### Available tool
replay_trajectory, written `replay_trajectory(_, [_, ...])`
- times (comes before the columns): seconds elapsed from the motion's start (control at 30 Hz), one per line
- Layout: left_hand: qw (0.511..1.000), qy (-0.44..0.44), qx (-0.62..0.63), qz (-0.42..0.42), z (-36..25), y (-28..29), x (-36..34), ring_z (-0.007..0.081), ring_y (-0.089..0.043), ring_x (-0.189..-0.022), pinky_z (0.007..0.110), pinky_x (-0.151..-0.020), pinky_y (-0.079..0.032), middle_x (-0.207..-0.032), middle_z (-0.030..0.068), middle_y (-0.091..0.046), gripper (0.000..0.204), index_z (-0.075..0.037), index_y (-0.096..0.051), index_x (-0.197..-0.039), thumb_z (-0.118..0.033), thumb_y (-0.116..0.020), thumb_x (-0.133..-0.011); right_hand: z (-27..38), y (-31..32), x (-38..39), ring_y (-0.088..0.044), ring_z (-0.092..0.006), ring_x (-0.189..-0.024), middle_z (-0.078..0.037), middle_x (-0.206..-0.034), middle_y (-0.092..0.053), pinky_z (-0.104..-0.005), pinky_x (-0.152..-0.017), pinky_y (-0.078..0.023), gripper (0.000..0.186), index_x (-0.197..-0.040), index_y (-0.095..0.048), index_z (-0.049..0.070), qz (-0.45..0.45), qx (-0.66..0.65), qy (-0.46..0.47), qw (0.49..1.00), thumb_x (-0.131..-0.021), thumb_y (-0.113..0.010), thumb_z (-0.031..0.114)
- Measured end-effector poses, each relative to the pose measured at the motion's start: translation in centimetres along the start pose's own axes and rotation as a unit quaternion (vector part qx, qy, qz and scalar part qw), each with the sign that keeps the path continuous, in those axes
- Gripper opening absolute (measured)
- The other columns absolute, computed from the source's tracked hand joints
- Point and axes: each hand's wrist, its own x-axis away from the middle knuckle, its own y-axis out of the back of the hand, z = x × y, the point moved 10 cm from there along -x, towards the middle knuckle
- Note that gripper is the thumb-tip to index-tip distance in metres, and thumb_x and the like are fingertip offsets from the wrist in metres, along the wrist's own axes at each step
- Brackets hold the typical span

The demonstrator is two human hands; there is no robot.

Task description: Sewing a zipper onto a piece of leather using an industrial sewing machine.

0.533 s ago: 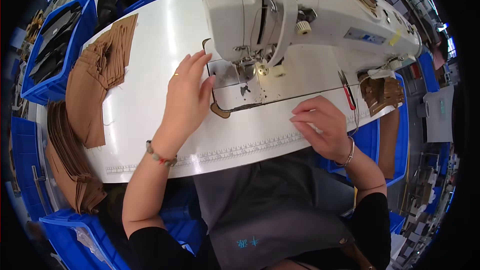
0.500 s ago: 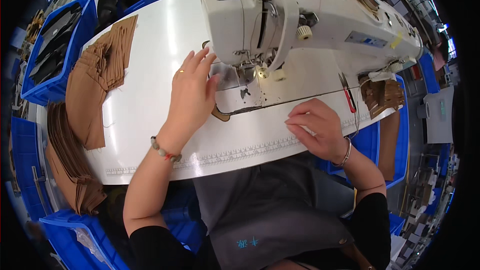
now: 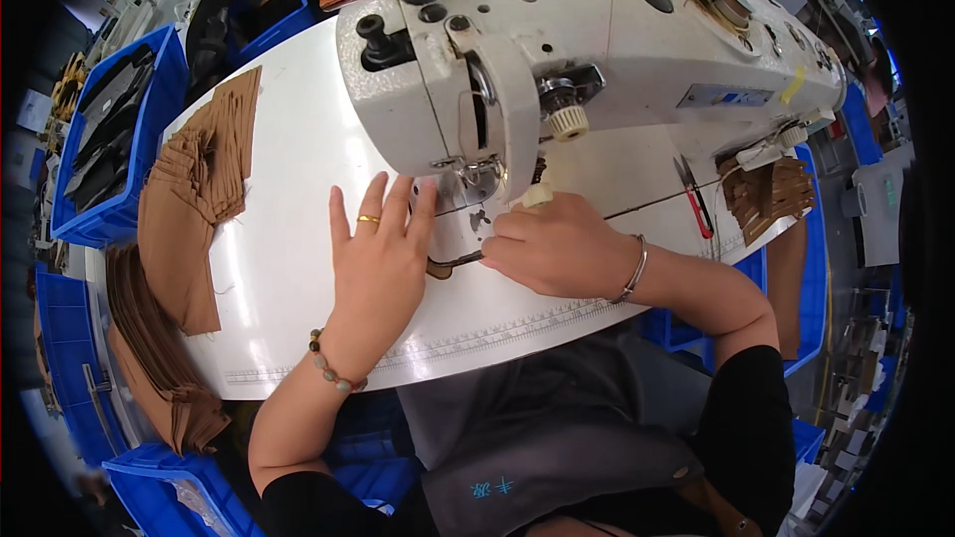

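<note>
A white sewing machine (image 3: 607,30) stands on a white table (image 3: 279,288). My left hand (image 3: 383,268) lies palm down with fingers spread, its fingertips at the machine's bedplate (image 3: 463,204), just left of the needle area. My right hand (image 3: 542,249) is closed on the bed, front right of the needle, just below a cream knob (image 3: 537,194); what its fingertips hold, if anything, is hidden. Red-handled thread snips (image 3: 696,204) lie to its right. Brown cut pieces (image 3: 199,199) are fanned out at the table's left, with a thicker stack (image 3: 159,348) below them.
Blue bins stand around the table: one with black pieces (image 3: 75,179) at upper left, one (image 3: 65,358) at left, one (image 3: 149,487) at lower left, one (image 3: 801,328) at right. More brown pieces (image 3: 761,194) lie at the table's right end.
My right hand has moved left and closed near the needle. My left hand has turned flatter, spread and shifted down. The view has shifted, with the table's left side lower in it.
</note>
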Motion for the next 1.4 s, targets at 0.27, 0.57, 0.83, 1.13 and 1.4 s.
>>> replay_trajectory(0.27, [1.0, -0.004, -0.002, -0.019, -1.5, -2.0, -1.7, 0.0258, -0.054, -0.122, 0.07, -0.113, -0.026, -0.12, 0.008, -0.061, 0.044, -0.005, -0.065, -0.13, -0.01, -0.058, -0.087, 0.0, -1.1, 1.0, -0.058, -0.015, -0.059, 0.001, -0.067, -0.051, -0.0315, -0.048, -0.043, 0.012, -0.078, -0.065, 0.013, -0.047, 0.004, 0.027, 0.999, -0.078, -0.076, 0.017])
replay_trajectory(0.57, [0.997, 0.061, 0.019, 0.031, 3.7, -4.1, -4.5, 0.0306, -0.058, -0.122, 0.073, -0.113, -0.024, -0.125, 0.0092, -0.064, 0.034, -0.011, -0.07, -0.122, -0.011, -0.063, -0.089, 0.6, -0.3, 0.5, -0.054, -0.0148, -0.053, 0.001, -0.063, -0.048, -0.0317, -0.046, -0.039, 0.011, -0.079, -0.066, 0.012, -0.078, 0.008, 0.053, 0.996, -0.077, -0.077, 0.016])
replay_trajectory(0.83, [0.964, 0.246, -0.075, -0.064, 18.3, -0.4, 4.1, 0.0376, -0.055, -0.13, 0.047, -0.101, -0.048, -0.138, 0.0175, -0.061, 0.042, -0.002, -0.063, -0.129, -0.018, -0.069, -0.091, 0.9, 0.0, 1.0, -0.052, -0.0163, -0.049, 0.001, -0.059, -0.046, -0.0324, -0.045, -0.039, 0.017, -0.073, -0.06, 0.011, -0.071, -0.01, 0.062, 0.995, -0.084, -0.072, 0.016])
replay_trajectory(1.13, [0.932, 0.295, -0.186, -0.095, 26.6, 0.5, 12.8, 0.031, -0.062, -0.117, 0.043, -0.093, -0.054, -0.129, 0.0112, -0.066, 0.029, -0.005, -0.068, -0.115, -0.014, -0.069, -0.087, 1.9, 0.2, 0.8, -0.055, -0.0155, -0.051, 0.001, -0.059, -0.049, -0.0318, -0.045, -0.04, 0.013, -0.077, -0.064, 0.011, -0.095, -0.017, 0.075, 0.992, -0.083, -0.074, 0.016])
replay_trajectory(1.4, [0.918, 0.335, -0.144, -0.158, 27.7, 2.7, 12.9, 0.0255, -0.068, -0.102, 0.037, -0.082, -0.056, -0.112, 0.009, -0.072, 0.014, -0.008, -0.071, -0.103, -0.014, -0.067, -0.091, 1.6, 0.0, 0.8, -0.056, -0.0165, -0.051, 0.0, -0.061, -0.05, -0.0323, -0.046, -0.042, 0.014, -0.076, -0.064, 0.01, -0.088, -0.014, 0.074, 0.993, -0.083, -0.075, 0.016])
